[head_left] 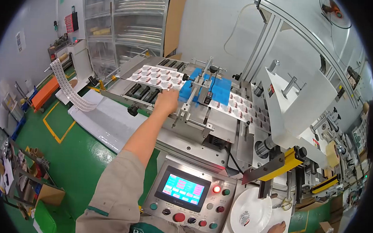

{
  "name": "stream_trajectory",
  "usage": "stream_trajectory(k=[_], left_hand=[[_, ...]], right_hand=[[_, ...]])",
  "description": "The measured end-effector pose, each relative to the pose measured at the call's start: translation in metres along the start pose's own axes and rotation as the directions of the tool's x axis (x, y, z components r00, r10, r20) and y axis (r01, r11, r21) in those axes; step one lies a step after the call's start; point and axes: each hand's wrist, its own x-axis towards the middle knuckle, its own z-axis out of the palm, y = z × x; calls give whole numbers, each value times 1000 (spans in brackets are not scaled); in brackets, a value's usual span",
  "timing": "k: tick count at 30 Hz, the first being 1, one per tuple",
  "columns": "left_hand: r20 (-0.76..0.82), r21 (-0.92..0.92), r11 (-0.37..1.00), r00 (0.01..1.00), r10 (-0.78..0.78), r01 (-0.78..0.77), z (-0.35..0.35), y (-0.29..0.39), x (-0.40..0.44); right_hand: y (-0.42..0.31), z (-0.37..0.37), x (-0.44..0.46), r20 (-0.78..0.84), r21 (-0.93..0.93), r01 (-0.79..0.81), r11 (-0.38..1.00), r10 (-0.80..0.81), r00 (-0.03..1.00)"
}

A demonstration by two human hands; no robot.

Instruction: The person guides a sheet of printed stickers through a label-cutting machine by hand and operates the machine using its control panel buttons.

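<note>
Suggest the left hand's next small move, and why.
Probably a light, flattening press on the printed strip: the left hand's fingers are already at its near edge, beside the blue sheet, while the right hand is well away, near the white disc.

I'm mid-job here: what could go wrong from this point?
The left hand is at the edge of the printed strip, near the rollers; it might get pinched if they turn. A push could skew the strip. The torso is close to the control panel, so leaning in might press a button.
</note>
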Motion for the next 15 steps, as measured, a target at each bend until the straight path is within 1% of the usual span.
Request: stream_trajectory(k=[2,3,6,8,10,12,14,15], left_hand=[[-5,-3,1000,1000,-7,7,-2,0,0],[-17,-15,1000,1000,5,-5,-2,0,-1],[-37,-19,1000,999,8,-9,-4,-1,-1],[-47,-22,1000,999,15,-16,-4,-1,-2],[-42,-14,1000,999,11,-11,-3,0,-3],[-33,-16,1000,999,6,-6,-2,1,-2],[-19,-19,1000,1000,2,-2,-2,1,-1],[-24,-13,1000,1000,0,-1,-1,1,-1]], right_hand=[[-1,-4,1,11,0,-19,1000,19,1000],[2,-2,1,-22,3,17,1000,-17,1000],[0,-8,-1,-41,3,29,1000,-29,999],[-1,-6,-2,-29,-7,9,1000,-9,1000],[4,3,0,-54,-28,50,998,-52,997],[3,5,0,-42,-24,29,999,-30,999],[5,6,-1,-58,-12,62,998,-63,996],[4,2,0,-37,-11,48,999,-49,998]])
